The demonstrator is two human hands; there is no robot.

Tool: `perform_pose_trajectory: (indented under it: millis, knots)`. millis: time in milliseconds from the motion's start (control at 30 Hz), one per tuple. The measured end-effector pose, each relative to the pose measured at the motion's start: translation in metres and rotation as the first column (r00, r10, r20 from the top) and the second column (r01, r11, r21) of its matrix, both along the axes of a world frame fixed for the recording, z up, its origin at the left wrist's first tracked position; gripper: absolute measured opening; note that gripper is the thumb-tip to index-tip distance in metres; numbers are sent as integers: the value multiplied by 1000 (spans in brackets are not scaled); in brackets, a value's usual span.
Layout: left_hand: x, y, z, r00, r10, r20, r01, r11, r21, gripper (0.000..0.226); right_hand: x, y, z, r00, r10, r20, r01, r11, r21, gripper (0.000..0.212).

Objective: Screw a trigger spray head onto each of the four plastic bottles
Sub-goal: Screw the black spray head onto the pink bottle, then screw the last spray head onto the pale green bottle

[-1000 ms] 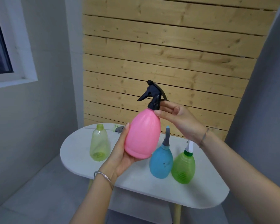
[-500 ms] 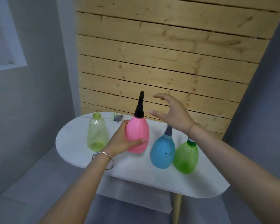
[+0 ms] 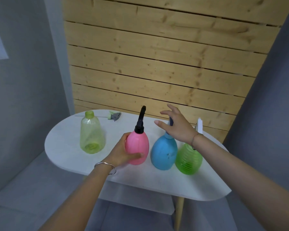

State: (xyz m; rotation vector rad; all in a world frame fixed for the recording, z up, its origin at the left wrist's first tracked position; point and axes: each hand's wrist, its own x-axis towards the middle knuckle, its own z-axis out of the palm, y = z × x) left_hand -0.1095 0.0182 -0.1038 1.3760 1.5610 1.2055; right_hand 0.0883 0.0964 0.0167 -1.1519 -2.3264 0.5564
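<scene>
Head view: left grip (image 3: 123, 153) wraps the pink bottle (image 3: 137, 147) on the counter (image 3: 65, 147); right grip (image 3: 177, 125), fingers spread, hovers beside its black spray head (image 3: 140, 121). No readable labels.

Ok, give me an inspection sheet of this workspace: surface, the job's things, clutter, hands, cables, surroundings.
Surface: white oval table, on wooden legs.
Job's things: pink bottle with black spray head; blue bottle and green ribbed bottle each fitted with a head; yellow-green bottle has no head; loose spray head lies at the table's far edge.
Clutter: nothing seen.
Hands: left hand grips the pink bottle on the table; right hand open above the blue bottle.
Cables: nothing seen.
Surroundings: wooden slat wall, grey walls.
</scene>
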Motion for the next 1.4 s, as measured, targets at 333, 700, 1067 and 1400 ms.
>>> perform_pose_trajectory:
  millis: [333, 700, 1067, 1400]
  knots:
    - [8, 5, -1, 999, -34, 2, 34, 999, -7, 86, -1, 0, -11, 1000, 11, -1, -11, 1000, 1, 57]
    - [9, -3, 5, 999, 40, -17, -40, 999, 11, 111, -3, -5, -5, 1000, 9, -18, -9, 1000, -11, 55]
    - [-59, -40, 56, 637, 756, -151, -570, 594, 568, 99, -44, -21, 33, 989, 73, -132, -61, 994, 90, 67]
    - [-109, -15, 6, 835, 538, -118, -520, 841, 149, 93, -136, -25, 45, 938, 66, -340, -147, 965, -218, 63]
